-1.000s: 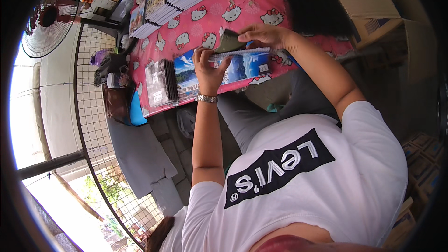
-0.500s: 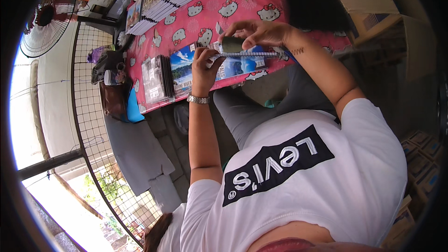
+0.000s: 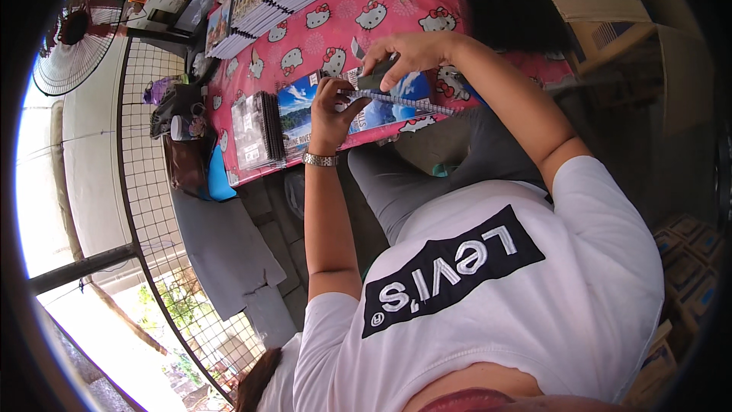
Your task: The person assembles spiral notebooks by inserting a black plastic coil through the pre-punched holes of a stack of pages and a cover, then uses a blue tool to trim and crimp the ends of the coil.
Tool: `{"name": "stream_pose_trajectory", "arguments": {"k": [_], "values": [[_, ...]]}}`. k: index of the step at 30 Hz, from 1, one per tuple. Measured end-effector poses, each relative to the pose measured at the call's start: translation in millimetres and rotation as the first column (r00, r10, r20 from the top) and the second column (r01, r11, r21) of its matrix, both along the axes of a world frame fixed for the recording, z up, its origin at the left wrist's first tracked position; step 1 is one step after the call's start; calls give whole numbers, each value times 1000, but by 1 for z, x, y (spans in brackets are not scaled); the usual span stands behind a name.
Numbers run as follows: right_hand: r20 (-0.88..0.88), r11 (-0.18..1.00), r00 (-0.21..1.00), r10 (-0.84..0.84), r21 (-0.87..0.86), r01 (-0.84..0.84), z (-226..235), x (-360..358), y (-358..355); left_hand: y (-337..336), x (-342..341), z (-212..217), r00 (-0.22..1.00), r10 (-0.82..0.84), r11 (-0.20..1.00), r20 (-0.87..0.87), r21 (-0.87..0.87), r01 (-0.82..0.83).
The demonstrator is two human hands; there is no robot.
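The left hand (image 3: 329, 118) pinches one end of a long, thin, grey-white coil binding (image 3: 412, 102) between thumb and fingers. The right hand (image 3: 418, 53) is bent around a small, flat, dark green piece (image 3: 376, 78), holding it just above the coil. The coil is over shiny blue picture booklets (image 3: 296, 113) on the pink surface (image 3: 396, 11) with white cat faces. A short pile of grey booklets (image 3: 250, 131) sits beside them, on the left. Tall stacks of picture booklets (image 3: 255, 6) stand farther back.

covers (image 3: 295, 111): glossy paper | wristband (image 3: 320, 160): shiny metal | shirt (image 3: 587, 290): matt cloth
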State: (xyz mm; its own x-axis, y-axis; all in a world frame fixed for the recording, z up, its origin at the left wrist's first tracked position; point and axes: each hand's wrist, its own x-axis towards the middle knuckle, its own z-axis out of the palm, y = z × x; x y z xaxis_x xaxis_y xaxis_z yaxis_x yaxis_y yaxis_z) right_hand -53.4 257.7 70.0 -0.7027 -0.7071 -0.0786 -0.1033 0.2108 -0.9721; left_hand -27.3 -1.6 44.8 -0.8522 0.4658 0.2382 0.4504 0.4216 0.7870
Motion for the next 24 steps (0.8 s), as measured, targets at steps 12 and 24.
{"name": "stream_pose_trajectory", "arguments": {"k": [12, 24], "values": [[-729, 674, 547, -411, 161, 721, -121, -46, 86, 10, 8, 1, 955, 235, 933, 181, 235, -274], [-802, 531, 369, -470, 77, 844, -121, 137, 65, 15, 24, -28, 895, 373, 738, 243, 507, -445]]}}
